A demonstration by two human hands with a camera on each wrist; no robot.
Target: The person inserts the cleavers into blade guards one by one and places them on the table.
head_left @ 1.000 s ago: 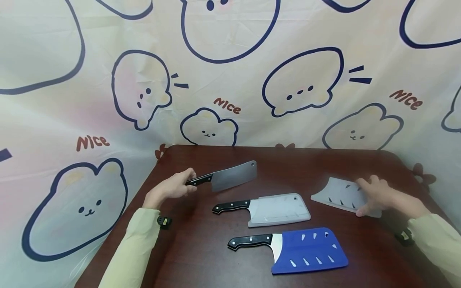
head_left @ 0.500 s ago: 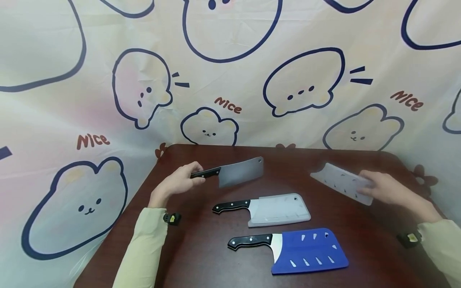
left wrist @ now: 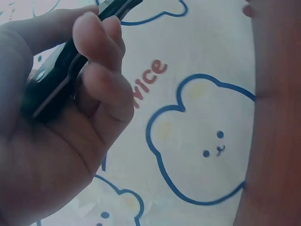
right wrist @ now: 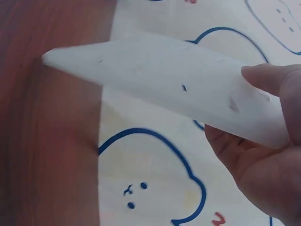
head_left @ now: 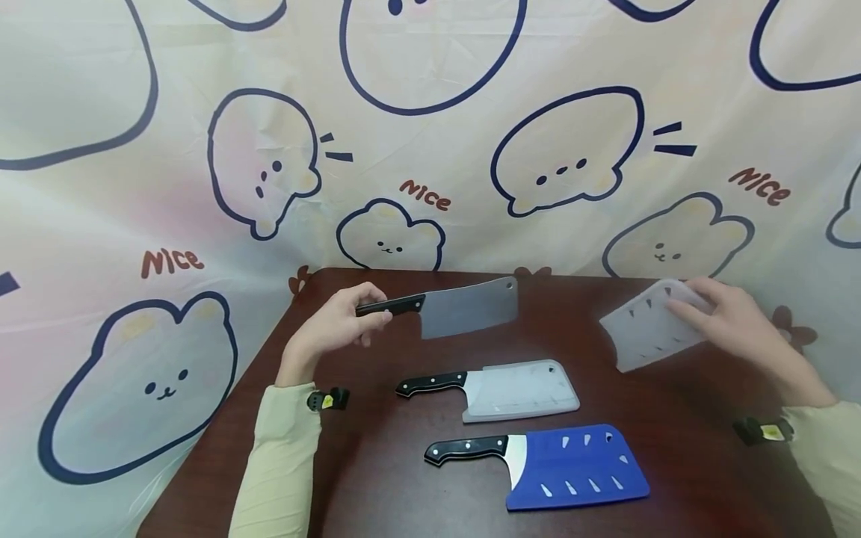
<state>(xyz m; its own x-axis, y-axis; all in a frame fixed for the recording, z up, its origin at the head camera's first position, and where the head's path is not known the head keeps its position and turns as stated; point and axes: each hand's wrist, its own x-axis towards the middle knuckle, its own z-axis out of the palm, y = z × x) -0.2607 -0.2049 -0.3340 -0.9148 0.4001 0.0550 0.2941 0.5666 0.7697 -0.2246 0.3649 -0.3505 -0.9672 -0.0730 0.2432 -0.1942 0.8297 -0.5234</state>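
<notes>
My left hand [head_left: 339, 321] grips the black riveted handle of a cleaver [head_left: 469, 308] above the far left of the table. Its bare steel blade points right and slightly up. In the left wrist view the fingers curl round the dark handle [left wrist: 54, 84]. On the right, my right hand [head_left: 736, 314] pinches a whitish plastic blade cover [head_left: 655, 329] with slots, its curved end toward the cleaver. The right wrist view shows the thumb on one face of the cover [right wrist: 155, 70] and the fingers beneath. A wide gap lies between blade and cover.
A cleaver in a white cover [head_left: 521, 392] lies mid-table, handle to the left. Nearer, another cleaver sits in a blue slotted cover [head_left: 578, 467]. The dark reddish-brown table [head_left: 377, 478] ends at a cartoon-printed curtain [head_left: 471, 149] behind and at the sides.
Both hands have risen. The left moved the cleaver right and up, away from the table. The right lifted the white cover and turned it so its curved end tilts down. The two covered cleavers stayed put.
</notes>
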